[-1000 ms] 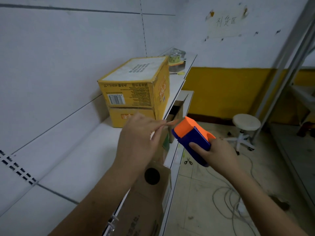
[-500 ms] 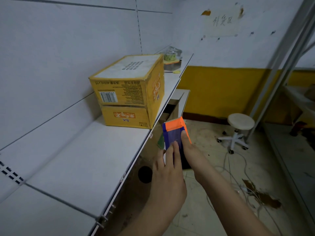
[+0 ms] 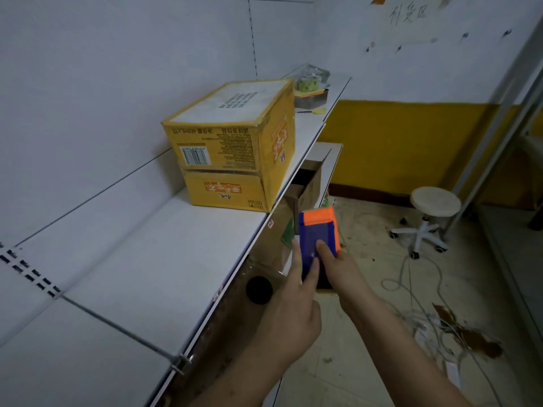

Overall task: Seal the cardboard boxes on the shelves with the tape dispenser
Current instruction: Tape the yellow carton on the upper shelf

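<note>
A blue and orange tape dispenser (image 3: 318,235) is held just past the front edge of the white upper shelf (image 3: 164,259). My right hand (image 3: 338,267) grips it from below, with the thumb on its blue face. My left hand (image 3: 296,298) has straight fingers that touch the dispenser's left side. A yellow cardboard box (image 3: 235,148) stands closed on the upper shelf, farther back. Under the shelf a brown cardboard box (image 3: 307,186) stands with its top open, and another brown box (image 3: 261,277) with a round hole lies nearer, partly hidden by my left hand.
A metal tin with a roll of tape (image 3: 311,89) sits at the far end of the shelf. A white stool (image 3: 429,218) stands on the floor to the right. Loose cables (image 3: 411,292) lie across the dirty floor. A metal rack upright (image 3: 505,113) rises at the right.
Both hands came down from the yellow box to below the shelf edge. The dispenser turned upright, and my left hand went from pinching at the tape end to touching the dispenser's side.
</note>
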`<state>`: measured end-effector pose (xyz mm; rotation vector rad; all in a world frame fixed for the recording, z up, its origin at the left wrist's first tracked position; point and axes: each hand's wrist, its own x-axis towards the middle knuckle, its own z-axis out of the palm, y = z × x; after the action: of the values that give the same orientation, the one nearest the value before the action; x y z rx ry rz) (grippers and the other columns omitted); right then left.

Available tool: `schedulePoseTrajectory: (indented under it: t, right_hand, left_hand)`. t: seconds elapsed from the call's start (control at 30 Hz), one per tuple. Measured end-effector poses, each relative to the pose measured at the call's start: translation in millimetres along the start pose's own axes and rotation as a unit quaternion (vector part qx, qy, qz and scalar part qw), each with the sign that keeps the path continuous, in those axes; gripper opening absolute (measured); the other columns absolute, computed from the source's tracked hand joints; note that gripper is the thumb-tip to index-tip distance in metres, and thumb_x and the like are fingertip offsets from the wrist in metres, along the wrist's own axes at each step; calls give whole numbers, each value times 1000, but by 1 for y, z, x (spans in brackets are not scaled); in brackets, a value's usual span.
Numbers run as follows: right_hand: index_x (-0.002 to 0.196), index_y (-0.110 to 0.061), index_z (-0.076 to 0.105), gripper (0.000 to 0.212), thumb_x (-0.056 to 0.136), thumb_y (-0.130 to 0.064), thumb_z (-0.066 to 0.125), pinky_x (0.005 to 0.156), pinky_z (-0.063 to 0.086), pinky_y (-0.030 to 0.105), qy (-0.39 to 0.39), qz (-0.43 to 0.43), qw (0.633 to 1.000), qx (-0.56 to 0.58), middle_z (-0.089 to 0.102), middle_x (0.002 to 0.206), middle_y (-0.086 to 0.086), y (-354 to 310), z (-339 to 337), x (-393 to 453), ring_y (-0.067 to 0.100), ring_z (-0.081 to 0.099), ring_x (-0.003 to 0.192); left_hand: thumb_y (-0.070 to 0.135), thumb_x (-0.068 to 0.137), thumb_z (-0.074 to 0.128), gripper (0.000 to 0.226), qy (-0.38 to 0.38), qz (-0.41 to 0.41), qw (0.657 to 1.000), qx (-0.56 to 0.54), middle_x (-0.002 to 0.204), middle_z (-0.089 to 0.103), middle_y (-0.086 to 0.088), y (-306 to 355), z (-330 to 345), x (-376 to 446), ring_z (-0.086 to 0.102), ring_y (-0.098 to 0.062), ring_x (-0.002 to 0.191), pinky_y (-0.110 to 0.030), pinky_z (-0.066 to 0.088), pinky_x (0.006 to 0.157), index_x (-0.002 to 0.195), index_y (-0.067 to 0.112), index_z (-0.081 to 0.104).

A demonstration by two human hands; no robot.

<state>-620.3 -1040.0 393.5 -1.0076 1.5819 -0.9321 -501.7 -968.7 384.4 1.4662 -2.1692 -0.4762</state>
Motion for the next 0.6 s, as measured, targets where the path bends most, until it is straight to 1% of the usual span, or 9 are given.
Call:
schedulePoseTrajectory:
  t: [0.07,0.1,0.17,0.23,0.33,0.4,0.47,0.53,0.6]
  right_hand:
    - [112,-10,49,36,101,-44,45,65,53,36,22,5,999,31,59,109,11,-2,-7,5,19,57,81]
    - [111,-12,48,34,101,-44,45,67,53,37,38,-2,999,28,59,109,11,-2,-13,9,17,55,78]
    - [114,-12,47,34,101,-44,44,60,48,31,52,-13,998,29,57,106,8,-1,-23,17,12,52,74]
    - [120,-12,47,36,102,-42,43,53,39,22,42,-11,998,50,55,106,5,0,-29,23,7,51,74]
    - [124,-10,51,40,102,-43,43,50,42,18,22,4,997,73,62,108,5,7,-31,30,11,60,79]
    - [122,-9,56,42,101,-44,44,48,46,18,16,14,996,91,67,109,9,13,-32,36,16,65,84]
    - [121,-9,57,42,101,-44,43,48,49,17,8,13,994,107,68,106,9,19,-34,41,18,68,85]
    - [122,-11,57,41,101,-43,43,55,49,18,9,2,994,112,69,105,7,24,-37,46,18,69,88]
    - [119,-13,59,40,101,-44,43,62,50,22,24,-9,992,123,70,106,8,29,-40,51,19,68,90]
  left_hand:
    - [17,100,47,68,64,6,998,9,163,-23,19,-6,-19,8,33,5,137,-16,45,102,159,33,18]
    - [16,98,48,64,124,26,992,24,168,-5,14,-11,-35,16,32,7,135,-19,45,101,157,31,29]
    - [12,92,51,57,261,57,961,69,160,34,-5,-31,-78,42,41,-6,134,-31,47,101,148,21,46]
    - [19,92,56,57,324,45,936,134,153,40,-15,-56,-126,78,40,-27,138,-45,42,110,148,12,43]
    - [56,88,58,87,271,-9,930,246,163,20,-14,-91,-187,130,15,-35,151,-54,10,122,158,19,22]
    - [75,83,47,90,222,-36,938,262,164,20,-6,-109,-203,154,6,-30,154,-62,-5,119,156,28,25]
    - [81,82,44,82,241,-22,943,226,155,39,-4,-118,-201,164,21,-30,148,-69,5,117,147,31,40]
    - [80,83,48,75,286,-6,932,224,142,51,-3,-116,-192,170,36,-29,136,-68,13,114,139,31,49]
    - [73,84,56,67,322,-6,918,232,133,54,-3,-104,-176,175,41,-29,129,-66,5,118,135,30,54]
